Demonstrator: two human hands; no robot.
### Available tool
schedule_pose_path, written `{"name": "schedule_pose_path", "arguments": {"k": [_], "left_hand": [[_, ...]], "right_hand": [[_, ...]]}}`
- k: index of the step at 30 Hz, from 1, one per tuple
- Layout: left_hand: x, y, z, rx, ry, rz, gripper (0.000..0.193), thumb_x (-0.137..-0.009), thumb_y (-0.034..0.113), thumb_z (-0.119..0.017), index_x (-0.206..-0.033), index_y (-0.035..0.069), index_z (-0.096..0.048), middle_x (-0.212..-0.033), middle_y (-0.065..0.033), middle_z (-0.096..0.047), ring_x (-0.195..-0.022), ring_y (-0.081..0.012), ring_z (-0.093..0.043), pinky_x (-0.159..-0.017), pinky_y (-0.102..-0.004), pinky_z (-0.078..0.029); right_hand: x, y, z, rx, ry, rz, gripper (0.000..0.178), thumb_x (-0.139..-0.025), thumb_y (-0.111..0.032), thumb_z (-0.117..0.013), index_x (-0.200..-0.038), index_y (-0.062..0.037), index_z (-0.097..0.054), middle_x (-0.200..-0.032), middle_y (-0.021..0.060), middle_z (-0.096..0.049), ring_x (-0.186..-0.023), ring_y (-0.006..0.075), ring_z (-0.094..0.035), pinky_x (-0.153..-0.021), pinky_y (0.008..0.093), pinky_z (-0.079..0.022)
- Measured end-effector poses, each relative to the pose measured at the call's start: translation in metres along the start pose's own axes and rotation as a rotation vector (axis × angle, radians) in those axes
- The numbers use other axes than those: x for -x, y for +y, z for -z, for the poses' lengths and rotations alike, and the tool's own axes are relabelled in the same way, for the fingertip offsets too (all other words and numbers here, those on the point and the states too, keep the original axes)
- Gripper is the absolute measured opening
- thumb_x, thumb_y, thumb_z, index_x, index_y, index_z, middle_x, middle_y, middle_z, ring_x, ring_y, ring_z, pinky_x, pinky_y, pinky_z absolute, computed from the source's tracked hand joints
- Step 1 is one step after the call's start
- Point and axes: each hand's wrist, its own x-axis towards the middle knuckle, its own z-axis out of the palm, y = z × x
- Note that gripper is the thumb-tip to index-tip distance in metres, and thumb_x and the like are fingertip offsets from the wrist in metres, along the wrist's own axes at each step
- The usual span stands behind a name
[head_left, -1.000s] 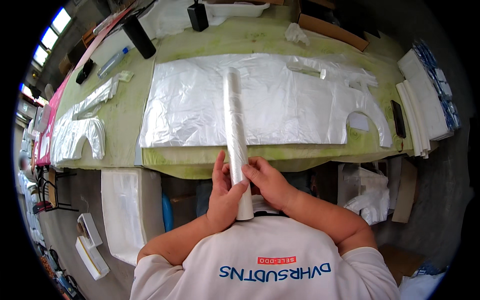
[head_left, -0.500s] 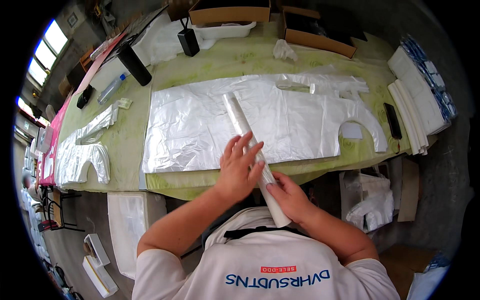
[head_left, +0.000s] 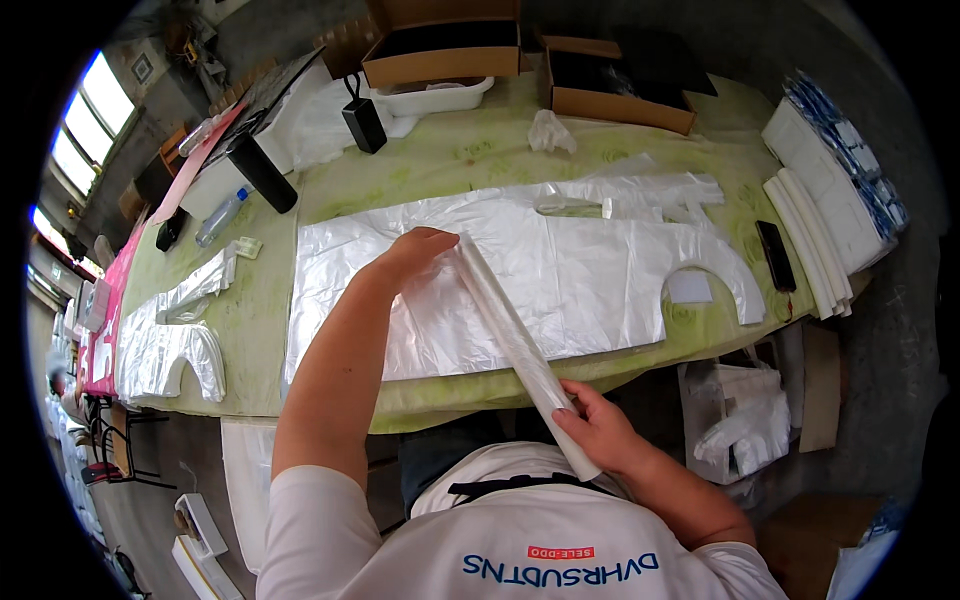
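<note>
A long roll of clear plastic film slants over the table edge, its near end close to my waist. My right hand is wrapped round its lower part, thumb on top. At the far end is my left hand, its fingers together and bent against the roll's tip; the fingertips are partly hidden. Beneath the roll lie flat, shiny plastic aprons with a curved cut-out and strap-like ends toward the right. A small white card lies within the cut-out.
Left lies a folded plastic apron, near a bottle and a black cylinder. A black box-shaped thing and cardboard boxes stand at the back. On the right are a phone and white rolls.
My left hand has moved from the roll's middle, fingers spread, to its far end. The roll has swung lower and nearer to me, with my right hand still round its near part.
</note>
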Motion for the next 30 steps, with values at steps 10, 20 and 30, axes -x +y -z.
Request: {"name": "schedule_pose_path", "arguments": {"k": [10,20,30], "left_hand": [[-0.050,-0.030,0.023,-0.188,-0.072,-0.285,0.023,-0.091,0.023,-0.066,-0.104,0.005,-0.071,-0.096,-0.0041,-0.066,-0.085,-0.0161,-0.058,-0.074,-0.0331,-0.049],[-0.019,-0.012,-0.015,-0.400,0.127,-0.204,0.041,-0.089,0.031,-0.058,-0.118,0.006,-0.071,-0.128,-0.0177,-0.066,-0.113,-0.0381,-0.064,-0.097,-0.0441,-0.051],[-0.014,-0.025,-0.034,-0.642,0.435,-0.446,0.031,-0.090,0.027,-0.062,-0.113,0.007,-0.068,-0.131,-0.0129,-0.062,-0.123,-0.0352,-0.056,-0.108,-0.0464,-0.041]], "right_hand": [[-0.010,-0.005,0.003,-0.153,-0.117,-0.066,0.058,-0.100,-0.025,-0.068,-0.147,0.0001,-0.044,-0.113,0.0109,-0.067,-0.097,0.0149,-0.063,-0.087,0.0308,-0.052],[0.072,0.016,0.067,0.378,-0.217,-0.284,0.070,-0.085,-0.040,-0.081,-0.136,0.0004,-0.055,-0.116,0.0178,-0.071,-0.101,0.0224,-0.070,-0.088,0.0343,-0.055],[0.220,0.084,0.149,0.516,-0.114,-0.556,0.052,-0.078,-0.020,-0.089,-0.120,-0.0050,-0.062,-0.097,0.0078,-0.070,-0.082,0.0188,-0.067,-0.075,0.0347,-0.057]]}}
